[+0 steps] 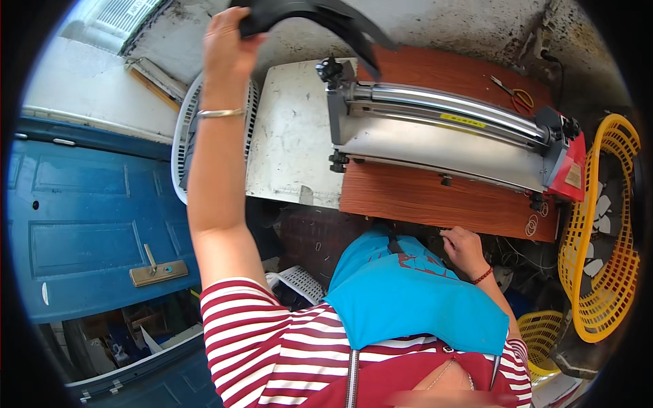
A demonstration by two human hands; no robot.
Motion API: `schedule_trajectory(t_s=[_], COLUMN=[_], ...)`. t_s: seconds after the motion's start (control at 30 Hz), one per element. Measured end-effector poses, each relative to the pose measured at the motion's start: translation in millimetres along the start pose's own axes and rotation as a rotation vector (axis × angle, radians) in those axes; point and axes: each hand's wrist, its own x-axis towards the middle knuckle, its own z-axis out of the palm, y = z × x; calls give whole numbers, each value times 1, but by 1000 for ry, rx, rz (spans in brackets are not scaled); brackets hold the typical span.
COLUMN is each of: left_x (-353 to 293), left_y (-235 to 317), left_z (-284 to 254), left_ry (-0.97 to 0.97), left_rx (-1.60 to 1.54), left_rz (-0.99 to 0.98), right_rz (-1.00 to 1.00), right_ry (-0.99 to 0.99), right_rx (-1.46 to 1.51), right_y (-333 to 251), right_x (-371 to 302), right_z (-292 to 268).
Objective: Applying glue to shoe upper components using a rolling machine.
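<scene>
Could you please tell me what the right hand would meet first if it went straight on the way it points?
Most likely the front edge of the brown tabletop, just ahead of the right hand; whether the hand is level with it or below is hard to tell.

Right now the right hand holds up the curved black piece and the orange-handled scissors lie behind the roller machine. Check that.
Wrong hand: the head view shows the left hand holding up the curved black piece; the right hand is near the brown tabletop. The orange-handled scissors do lie behind the roller machine.
</scene>
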Motion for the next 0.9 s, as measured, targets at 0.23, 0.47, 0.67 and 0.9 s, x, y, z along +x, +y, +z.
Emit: schedule_trajectory(t_s=[0.23, 0.47, 0.67, 0.9], left_x=[2, -11, -74, -19], left_y=[132, 21, -90, -104], left_z=[-146, -322, -430, -270], left_ry=[301, 135, -293, -303], left_rx=[429, 1107, 1726, 1298], left_rz=[429, 65, -506, 265], right_rz=[-52, -13, 90, 185], right_ry=[7, -23, -19, 75], right_rx=[-50, -39, -75, -75], right_y=[-26, -46, -36, -51], right_x=[38, 63, 40, 17], right_z=[43, 79, 86, 48])
